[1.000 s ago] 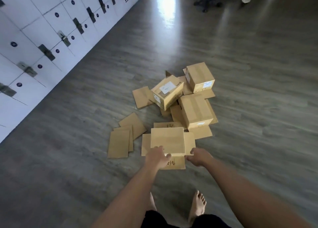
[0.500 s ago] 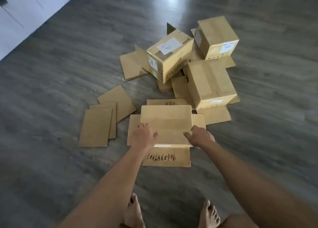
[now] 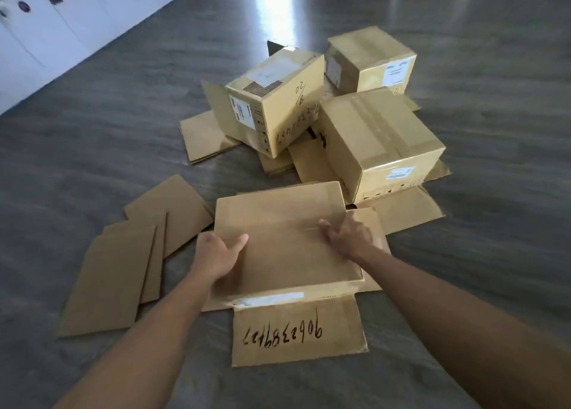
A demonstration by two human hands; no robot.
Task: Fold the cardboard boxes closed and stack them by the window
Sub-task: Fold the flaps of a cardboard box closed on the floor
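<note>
A brown cardboard box (image 3: 278, 220) sits on the floor right in front of me, its flaps splayed flat around it; the near flap (image 3: 296, 334) carries handwritten numbers. My left hand (image 3: 217, 254) grips the box's left edge, thumb on top. My right hand (image 3: 349, 238) holds its right edge. Behind it three more boxes lie in a heap: a tilted labelled box (image 3: 272, 99), a far box (image 3: 374, 59) and a larger taped box (image 3: 380, 143), all with flaps spread under them.
Several flat cardboard sheets (image 3: 114, 279) lie overlapped on the floor to the left. White lockers (image 3: 46, 25) line the left wall. Grey wood floor (image 3: 494, 192) stretches to the right and ahead, with a bright reflection at the top.
I have come closer and lower to the box. Both hands moved from its near corners onto its left and right edges and now grip it.
</note>
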